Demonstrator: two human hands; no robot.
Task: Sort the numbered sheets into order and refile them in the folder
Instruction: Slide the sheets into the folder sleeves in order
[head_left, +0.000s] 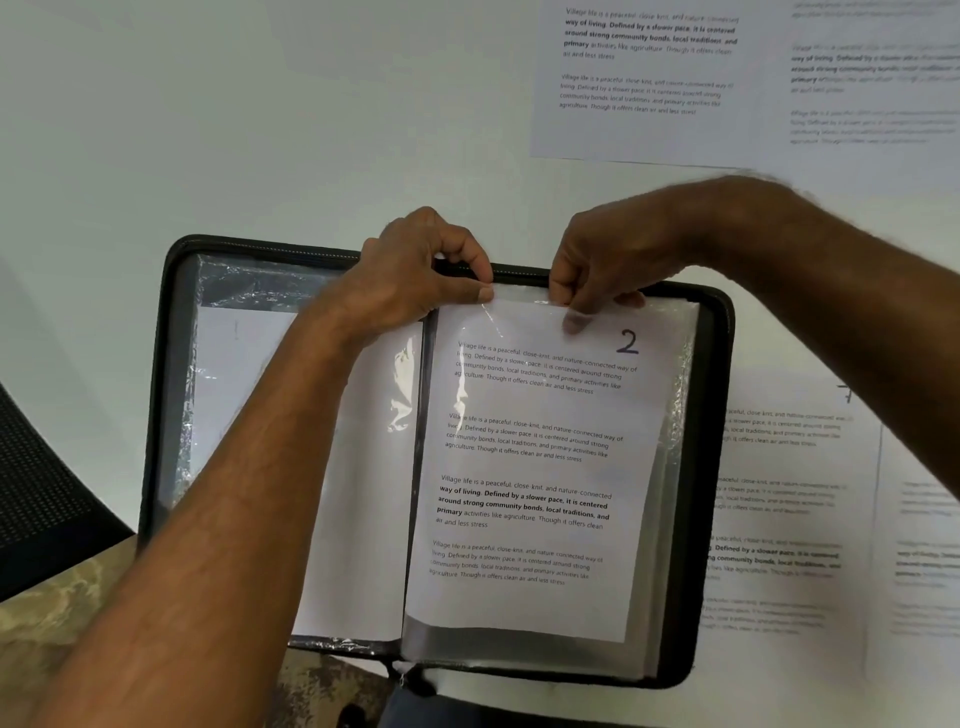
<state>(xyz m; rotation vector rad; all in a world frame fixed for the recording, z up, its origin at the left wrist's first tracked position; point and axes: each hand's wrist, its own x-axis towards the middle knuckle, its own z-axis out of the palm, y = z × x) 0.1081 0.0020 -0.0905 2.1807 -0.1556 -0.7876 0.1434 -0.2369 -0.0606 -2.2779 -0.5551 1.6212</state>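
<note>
A black zip folder (719, 374) lies open on the white table, with clear plastic sleeves on both sides. The printed sheet marked 2 (530, 467) sits slightly tilted inside the right-hand sleeve. My left hand (415, 275) pinches the sleeve's top edge near the spine. My right hand (613, 265) pinches the top of the sleeve and sheet just right of it, one fingertip showing through the plastic. Another sheet (358, 467) lies in the left-hand sleeve, largely hidden by my left forearm.
Loose printed sheets (649, 78) lie at the back right of the table. More sheets (789, 519), one marked 7, lie to the right of the folder. A dark chair (47, 478) stands at the left, beside the table's edge.
</note>
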